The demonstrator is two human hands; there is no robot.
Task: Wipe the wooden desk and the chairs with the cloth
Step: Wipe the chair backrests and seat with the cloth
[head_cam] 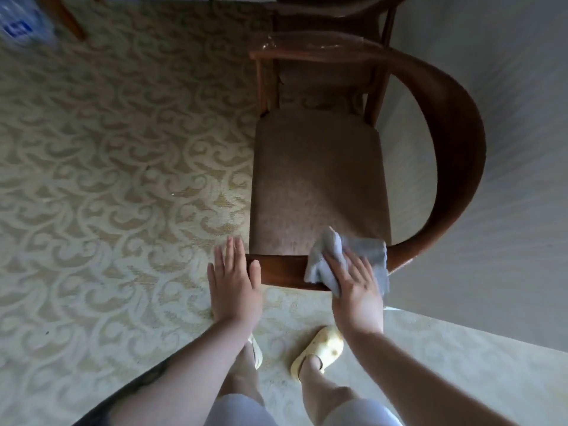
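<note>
- Head view: the right hand (pixel 353 281) lies flat, fingers spread, pressing the grey cloth (pixel 344 259) onto the near end of the curved wooden arm rail of the chair (pixel 455 142). The cloth is pinned under the palm rather than pinched.
- The left hand (pixel 233 278) is open and empty, fingers extended, resting at the rail's end just left of the cloth; it appears to steady the chair.
- The padded seat (pixel 316 179) lies directly ahead of both hands; the rail sweeps away from the right hand in an arc toward the chair back.
- Handling judgement: the cloth is soft, limp and light, bunching at its far corner; it should be held by a flat palm or gathered into the fingers to follow the curve. The rail looks hard and glossy, so the cloth should slide easily.
- The chair looks rigid and moderately heavy; best held by the rail.
- No desk can be identified with certainty.
- Patterned carpet (pixel 107 179) lies left of the left hand.
</note>
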